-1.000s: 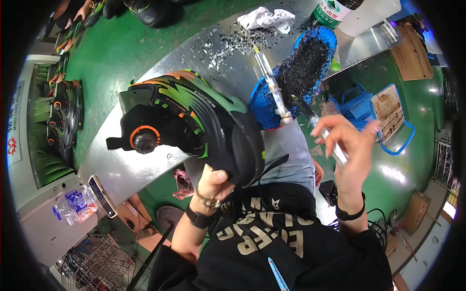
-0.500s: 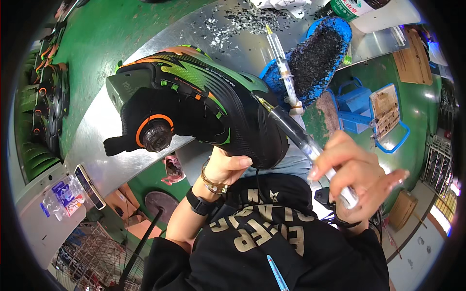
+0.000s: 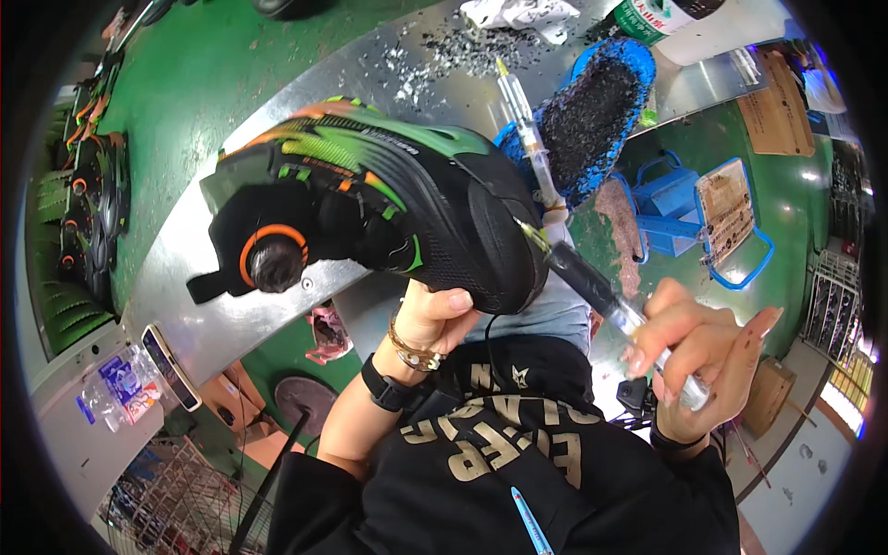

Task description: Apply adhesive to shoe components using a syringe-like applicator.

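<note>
A black sport shoe (image 3: 453,203) with green and orange trim lies on its side over the metal table's near edge, its orange-ringed dial at the left. My left hand (image 3: 439,314) grips the shoe from below, thumb against its near side by the toe. In my right hand (image 3: 698,356) is a syringe (image 3: 592,282) with dark stuff in its barrel, held by curled fingers near the plunger end. Its needle tip points at the toe; whether it touches cannot be told. Beyond the toe, a second syringe (image 3: 527,129) leans by a blue shoe-shaped holder (image 3: 645,69) covered in black crumbs.
The metal table (image 3: 370,46) carries scattered black and white scraps (image 3: 435,69), crumpled white paper (image 3: 523,14) and a bottle with a green label (image 3: 652,18). At left are a phone (image 3: 171,367) and a clear plastic bottle (image 3: 120,388). A blue folding stool (image 3: 671,208) stands on the right.
My right hand has drawn the syringe rightward and down, its tip passing from the shoe's upper toward the toe end. The shoe has tilted a little in my left hand.
</note>
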A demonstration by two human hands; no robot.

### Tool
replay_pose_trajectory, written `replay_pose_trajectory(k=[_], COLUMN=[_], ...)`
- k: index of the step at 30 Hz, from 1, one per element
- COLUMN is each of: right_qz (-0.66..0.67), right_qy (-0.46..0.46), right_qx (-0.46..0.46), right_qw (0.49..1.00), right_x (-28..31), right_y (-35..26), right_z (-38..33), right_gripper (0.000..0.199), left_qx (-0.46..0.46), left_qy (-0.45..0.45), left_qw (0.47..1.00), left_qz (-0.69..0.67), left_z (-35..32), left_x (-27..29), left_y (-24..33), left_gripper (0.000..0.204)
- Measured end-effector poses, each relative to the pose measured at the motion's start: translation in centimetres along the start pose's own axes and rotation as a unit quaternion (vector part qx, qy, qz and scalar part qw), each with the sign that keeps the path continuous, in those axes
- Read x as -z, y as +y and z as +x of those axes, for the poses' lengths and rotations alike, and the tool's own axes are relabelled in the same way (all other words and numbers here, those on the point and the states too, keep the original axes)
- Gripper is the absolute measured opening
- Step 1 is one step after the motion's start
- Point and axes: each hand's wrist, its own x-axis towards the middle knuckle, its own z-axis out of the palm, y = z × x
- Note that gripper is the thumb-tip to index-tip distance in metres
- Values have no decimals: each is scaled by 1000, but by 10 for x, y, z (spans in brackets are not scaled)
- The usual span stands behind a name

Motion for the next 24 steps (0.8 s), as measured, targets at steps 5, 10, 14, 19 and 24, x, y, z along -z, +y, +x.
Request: replay_pose_trajectory(k=[5,10,14,19,24], right_qz=[-41,-114,-194,-270,-293], right_qy=[15,30,42,69,45], right_qx=[76,146,129,190,199], right_qw=[996,982,972,941,934], right_x=[-1,-16,-30,-53,-63], right_y=[-10,-17,-22,-12,-7], right_z=[-3,8,23,37,38], right_gripper=[73,66,61,61,59], left_qx=[-31,-60,-84,-49,-59], left_qy=[-40,-111,-139,-20,35], left_qw=[999,992,981,988,984], left_qz=[-11,-23,-104,-144,-166], left_z=[33,63,72,77,84], left_x=[-22,-41,-61,-87,-108], left_y=[-3,6,11,28,41], left_gripper=[98,85,45,24,19])
